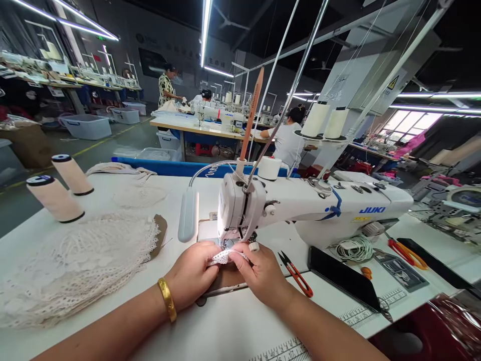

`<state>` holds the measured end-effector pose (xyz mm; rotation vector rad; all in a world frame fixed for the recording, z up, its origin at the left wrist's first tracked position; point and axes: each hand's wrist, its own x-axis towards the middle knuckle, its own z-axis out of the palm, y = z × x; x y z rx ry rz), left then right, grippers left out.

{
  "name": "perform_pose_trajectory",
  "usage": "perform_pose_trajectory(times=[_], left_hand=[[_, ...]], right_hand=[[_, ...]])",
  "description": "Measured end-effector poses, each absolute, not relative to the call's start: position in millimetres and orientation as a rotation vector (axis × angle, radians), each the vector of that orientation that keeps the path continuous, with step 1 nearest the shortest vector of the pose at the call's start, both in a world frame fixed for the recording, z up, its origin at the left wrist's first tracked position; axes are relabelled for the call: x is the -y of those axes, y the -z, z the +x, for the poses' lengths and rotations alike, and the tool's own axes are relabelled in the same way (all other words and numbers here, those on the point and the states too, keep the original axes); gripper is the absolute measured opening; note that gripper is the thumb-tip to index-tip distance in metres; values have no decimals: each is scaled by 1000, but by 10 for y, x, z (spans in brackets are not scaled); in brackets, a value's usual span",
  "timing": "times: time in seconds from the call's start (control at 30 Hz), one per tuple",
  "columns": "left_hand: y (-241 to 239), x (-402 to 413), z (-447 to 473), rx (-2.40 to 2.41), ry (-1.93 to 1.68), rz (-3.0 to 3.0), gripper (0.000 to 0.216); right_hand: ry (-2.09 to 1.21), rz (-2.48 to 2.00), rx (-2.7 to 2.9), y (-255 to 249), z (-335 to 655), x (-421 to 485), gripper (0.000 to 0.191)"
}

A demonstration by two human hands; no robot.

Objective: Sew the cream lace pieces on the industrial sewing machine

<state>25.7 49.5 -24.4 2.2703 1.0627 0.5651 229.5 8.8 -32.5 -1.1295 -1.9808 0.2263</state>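
Note:
Both hands meet just in front of the needle area of a white sewing machine [285,195]. My left hand [195,273], with a gold bangle at the wrist, pinches the left end of a small piece of white lace fabric [221,257]. On the other end of the lace, my right hand [259,273] is closed with thumb and fingers. The lace lies bunched between the fingertips, close to the lit presser foot, and part of it is hidden by the hands. Red thread snips [296,275] lie right of my right hand.
A stack of white lace pieces [86,260] covers the table's left side, near two peach thread cones [56,198]. A dark phone [343,278], a coiled cable [353,249] and orange-handled scissors [409,253] lie to the right. Other people work at tables behind.

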Motion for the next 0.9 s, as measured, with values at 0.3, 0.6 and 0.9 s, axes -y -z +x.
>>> perform_pose_trajectory(times=[0.3, 0.6, 0.9], left_hand=[[182, -414, 285, -1094, -549, 1901, 19], [171, -373, 237, -1001, -681, 2060, 26], [284, -217, 163, -798, -847, 2481, 26]], right_hand=[[-252, -1166, 2003, 337, 2304, -75, 34], [-236, -1225, 2085, 353, 2324, -65, 37], [-108, -973, 2396, 361, 2404, -37, 36]])
